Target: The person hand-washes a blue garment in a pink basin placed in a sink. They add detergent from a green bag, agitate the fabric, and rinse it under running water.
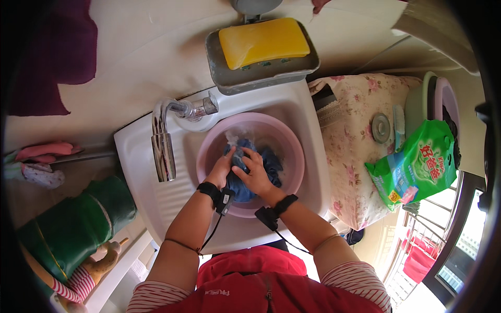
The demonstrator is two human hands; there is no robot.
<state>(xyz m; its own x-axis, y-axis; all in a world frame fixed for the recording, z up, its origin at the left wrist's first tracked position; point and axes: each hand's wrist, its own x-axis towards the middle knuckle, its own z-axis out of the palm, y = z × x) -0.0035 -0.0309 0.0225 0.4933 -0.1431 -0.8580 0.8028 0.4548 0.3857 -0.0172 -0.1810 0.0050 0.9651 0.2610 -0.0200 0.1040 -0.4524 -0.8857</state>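
A pink round basin (296, 156) sits in the white sink (177, 206). In it lies a wet blue cloth (243, 194) with some whitish suds at its far end. My left hand (221, 169) is closed on the cloth's left side, thumb and fingers pressing in. From the right, my right hand (254, 173) grips the same cloth with bent fingers. Both hands are close together near the basin's middle, and part of the cloth is hidden under them. A darker blue fold spreads out beside my right hand.
Over the sink's left side hangs a chrome tap (164, 156). A yellow bar of soap (263, 43) rests in a grey dish (229, 78) behind it. On the right, a floral cover (347, 148) bears a brush (399, 122), a round lid (381, 128) and a green bag (417, 164).
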